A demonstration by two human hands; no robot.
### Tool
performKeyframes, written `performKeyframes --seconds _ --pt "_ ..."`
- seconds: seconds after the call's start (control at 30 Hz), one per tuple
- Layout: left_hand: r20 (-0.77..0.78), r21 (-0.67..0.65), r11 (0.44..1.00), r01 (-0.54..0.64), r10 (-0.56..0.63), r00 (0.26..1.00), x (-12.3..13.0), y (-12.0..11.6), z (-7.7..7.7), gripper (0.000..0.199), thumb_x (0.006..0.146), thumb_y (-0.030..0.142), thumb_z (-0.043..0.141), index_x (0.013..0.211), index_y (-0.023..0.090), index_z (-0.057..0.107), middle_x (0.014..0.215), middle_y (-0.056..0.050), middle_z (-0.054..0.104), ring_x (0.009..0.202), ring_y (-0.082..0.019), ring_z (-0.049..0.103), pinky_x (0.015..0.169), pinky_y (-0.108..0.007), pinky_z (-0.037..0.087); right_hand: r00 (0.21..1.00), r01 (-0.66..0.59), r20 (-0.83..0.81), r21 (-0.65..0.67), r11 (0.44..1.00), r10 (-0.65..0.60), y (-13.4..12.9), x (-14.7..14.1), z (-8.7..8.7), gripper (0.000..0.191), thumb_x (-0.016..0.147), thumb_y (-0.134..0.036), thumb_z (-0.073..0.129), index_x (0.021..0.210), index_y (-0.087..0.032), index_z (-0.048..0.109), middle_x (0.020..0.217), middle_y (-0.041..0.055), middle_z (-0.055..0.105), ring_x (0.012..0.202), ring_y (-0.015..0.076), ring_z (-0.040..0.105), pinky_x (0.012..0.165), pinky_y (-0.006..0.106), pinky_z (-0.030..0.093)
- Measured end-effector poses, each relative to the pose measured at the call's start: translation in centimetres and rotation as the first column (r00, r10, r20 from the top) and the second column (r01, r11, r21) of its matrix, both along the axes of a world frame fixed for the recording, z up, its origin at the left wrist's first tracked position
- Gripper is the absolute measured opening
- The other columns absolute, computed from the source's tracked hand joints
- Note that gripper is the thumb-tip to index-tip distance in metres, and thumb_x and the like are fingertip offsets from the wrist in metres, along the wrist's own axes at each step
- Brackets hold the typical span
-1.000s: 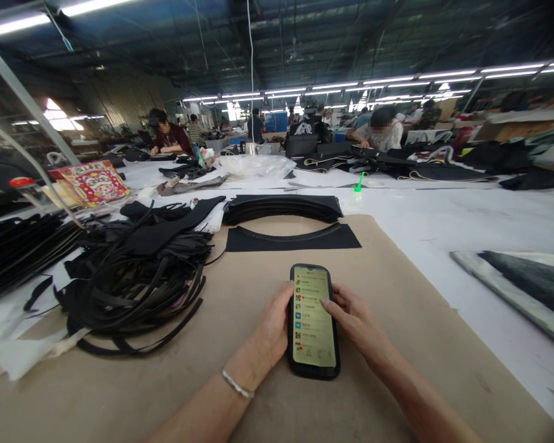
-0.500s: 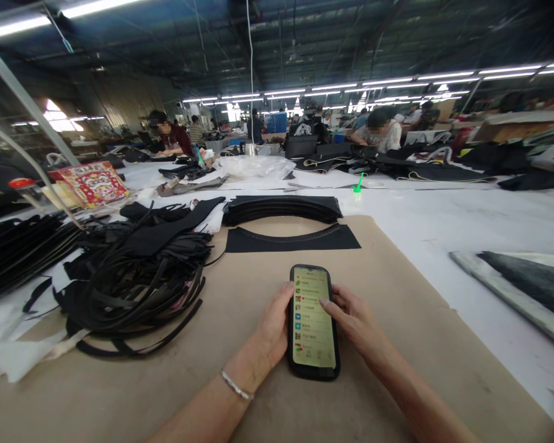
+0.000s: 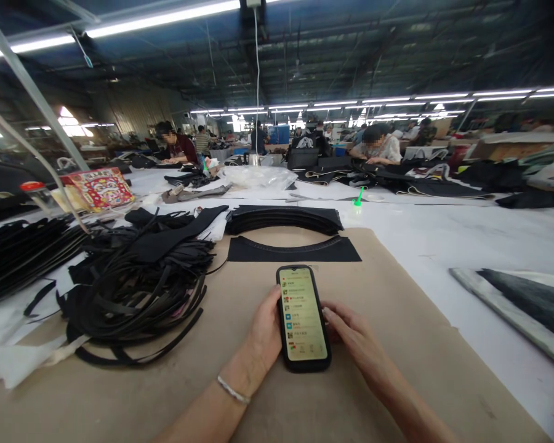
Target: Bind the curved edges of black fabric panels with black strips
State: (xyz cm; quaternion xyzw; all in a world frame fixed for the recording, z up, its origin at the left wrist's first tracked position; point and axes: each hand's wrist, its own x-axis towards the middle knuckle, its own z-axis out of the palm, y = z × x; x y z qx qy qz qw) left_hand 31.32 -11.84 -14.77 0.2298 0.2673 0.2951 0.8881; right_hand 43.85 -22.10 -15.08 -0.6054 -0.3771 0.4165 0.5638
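Observation:
A black-cased phone with a lit screen showing a list is held upright over the brown paper. My left hand, with a bracelet at the wrist, grips its left side. At the right edge of the phone is my right hand, its thumb and fingers closed around that edge; the fingertips behind the phone are hidden. Beyond the phone lies a black curved-edge piece, and behind that a stack of similar black pieces.
Black straps lie heaped on the left, beside more stacked black strips. A red patterned box stands behind them. A green-tipped bottle stands farther back. A dark slab lies at right. People work beyond.
The phone and my left hand have shifted slightly left. My right thumb has moved off the screen to the phone's right edge. The view has tilted up a little.

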Motion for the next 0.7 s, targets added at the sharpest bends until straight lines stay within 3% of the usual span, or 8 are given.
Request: performKeyframes --seconds 0.17,0.47,0.7 --pt "0.044 -0.002 1.000 0.005 -0.005 0.999 -0.13 0.43 0.32 0.033 0.090 0.037 0.049 0.093 0.010 0.069 0.088 -0.010 0.071 0.081 -0.022 0.067 0.087 -0.037 0.050 0.997 -0.057 -0.057 0.003 0.998 0.057 -0.07 -0.53 0.41 0.045 0.081 -0.061 0.059 0.094 -0.019 0.070 0.086 0.0055 0.070 0.077 0.0231 0.065 0.070 0.034 0.051" --pt "0.091 -0.024 0.999 0.048 -0.046 0.995 -0.09 0.20 0.16 0.035 0.092 0.036 0.046 0.090 0.009 0.069 0.084 -0.009 0.071 0.076 -0.021 0.066 0.084 -0.035 0.050 0.997 -0.041 -0.063 -0.028 0.999 0.039 0.07 -0.25 -0.29 0.045 0.079 -0.059 0.062 0.094 -0.018 0.071 0.083 0.0050 0.070 0.074 0.0213 0.063 0.068 0.031 0.048" --pt "0.123 -0.086 0.994 0.062 -0.051 0.991 -0.25 0.24 0.67 0.036 0.093 0.035 0.046 0.093 0.008 0.069 0.088 -0.011 0.071 0.083 -0.022 0.067 0.091 -0.036 0.047 0.957 -0.026 -0.291 -0.026 0.999 0.018 -0.24 -1.05 0.38 0.042 0.077 -0.054 0.069 0.100 -0.019 0.071 0.097 0.0063 0.071 0.086 0.0237 0.065 0.071 0.031 0.050"
